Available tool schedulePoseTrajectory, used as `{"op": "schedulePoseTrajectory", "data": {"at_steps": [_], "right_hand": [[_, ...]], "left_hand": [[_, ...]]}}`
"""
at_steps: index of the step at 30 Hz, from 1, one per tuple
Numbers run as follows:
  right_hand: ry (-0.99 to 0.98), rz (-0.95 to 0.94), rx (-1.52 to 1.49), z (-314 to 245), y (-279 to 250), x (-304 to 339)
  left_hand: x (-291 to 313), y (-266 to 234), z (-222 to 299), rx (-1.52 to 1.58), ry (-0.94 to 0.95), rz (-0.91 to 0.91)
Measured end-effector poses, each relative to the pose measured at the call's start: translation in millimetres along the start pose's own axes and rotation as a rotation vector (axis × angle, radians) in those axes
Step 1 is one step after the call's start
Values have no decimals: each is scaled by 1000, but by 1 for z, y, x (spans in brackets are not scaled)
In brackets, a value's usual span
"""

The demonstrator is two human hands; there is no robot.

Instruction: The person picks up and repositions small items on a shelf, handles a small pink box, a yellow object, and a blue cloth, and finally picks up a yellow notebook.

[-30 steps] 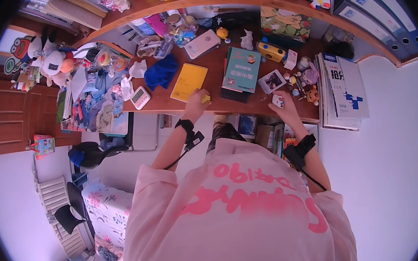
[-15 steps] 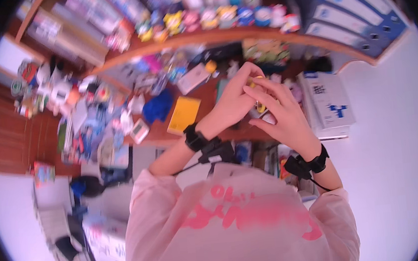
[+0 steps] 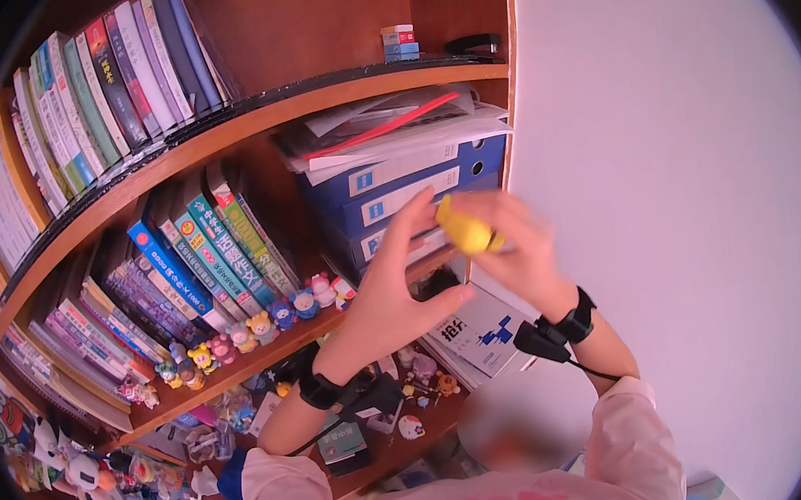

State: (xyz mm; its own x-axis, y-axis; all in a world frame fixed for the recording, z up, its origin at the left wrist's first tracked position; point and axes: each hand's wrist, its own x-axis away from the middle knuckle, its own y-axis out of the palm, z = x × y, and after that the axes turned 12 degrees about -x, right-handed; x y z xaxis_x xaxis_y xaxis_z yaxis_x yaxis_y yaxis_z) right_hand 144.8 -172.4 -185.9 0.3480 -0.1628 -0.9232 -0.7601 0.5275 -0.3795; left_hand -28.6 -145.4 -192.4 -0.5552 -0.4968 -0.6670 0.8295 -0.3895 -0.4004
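Head view: right hand [image 3: 520,249], fingertips closed on a small yellow object [image 3: 469,231], blurred, raised before stacked blue lever-arch binders [image 3: 338,213]; left hand [image 3: 395,293], fingers spread, just beside; lower left, animal figurines [image 3: 261,329] rowed along a wooden shelf [image 3: 204,398].

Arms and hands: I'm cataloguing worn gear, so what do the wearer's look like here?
The left hand and right hand are both ungloved. Each wrist wears a black strap with a black box attached, and a thin dark cable runs from each box toward the elbow. The left box shows a small pale patch. The sleeves are pale pink.
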Motion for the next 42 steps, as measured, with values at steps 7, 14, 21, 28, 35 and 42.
{"op": "schedulePoseTrajectory", "data": {"at_steps": [7, 14, 21, 28, 35, 42], "right_hand": [[568, 216, -685, 26, 10, -8], [1030, -302, -1059, -5, 103, 90], [1279, -584, -1413, -73, 208, 199], [1342, -725, -1541, -134, 262, 223], [1689, -581, -1418, -185, 301, 214], [1765, -400, -1312, -230, 374, 197]], "left_hand": [[27, -19, -33, -131, -53, -68], [205, -5, -130, -19, -540, -23], [439, -1, -150, -476, -984, 385], [541, -47, -132, -952, -1172, 700], [512, -149, -149, -1287, -978, 442], [546, -183, -195, -1011, -1125, 320]]}}
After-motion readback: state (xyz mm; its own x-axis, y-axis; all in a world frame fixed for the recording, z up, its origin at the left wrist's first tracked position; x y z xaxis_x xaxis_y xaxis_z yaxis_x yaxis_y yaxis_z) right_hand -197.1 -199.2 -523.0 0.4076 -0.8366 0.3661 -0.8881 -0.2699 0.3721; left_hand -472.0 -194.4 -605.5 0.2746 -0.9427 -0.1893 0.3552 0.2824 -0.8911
